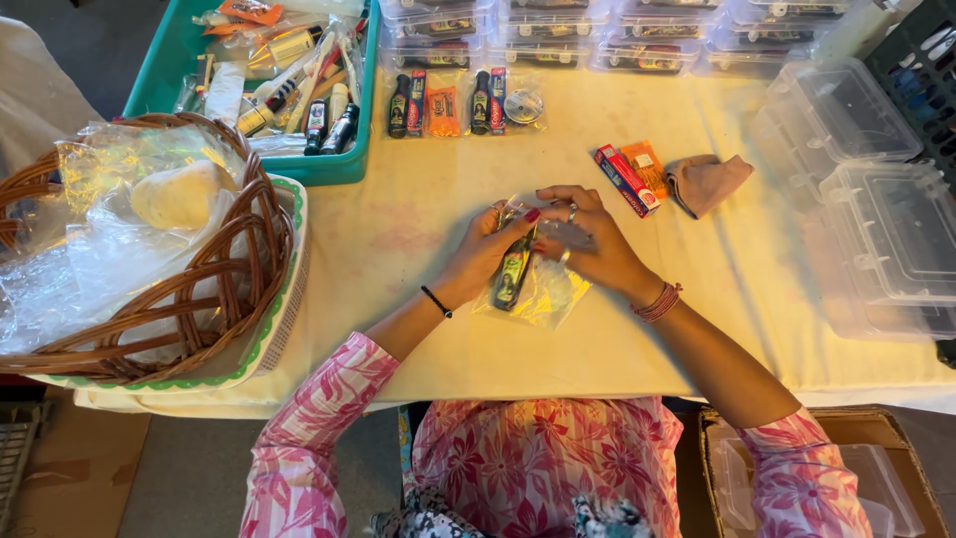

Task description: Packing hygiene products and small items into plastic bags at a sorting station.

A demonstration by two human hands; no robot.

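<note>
While bare tabletop lies open around centre frame, left hand and right hand pinch one clear plastic pouch. Dark slim bottle inside, crinkled film, yellowish sheen.

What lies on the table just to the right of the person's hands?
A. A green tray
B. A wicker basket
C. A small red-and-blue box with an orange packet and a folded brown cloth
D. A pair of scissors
C: the small red-and-blue box, the orange packet and the folded brown cloth lie just beyond the right hand, while the wicker basket and green tray sit off to the left.
</note>
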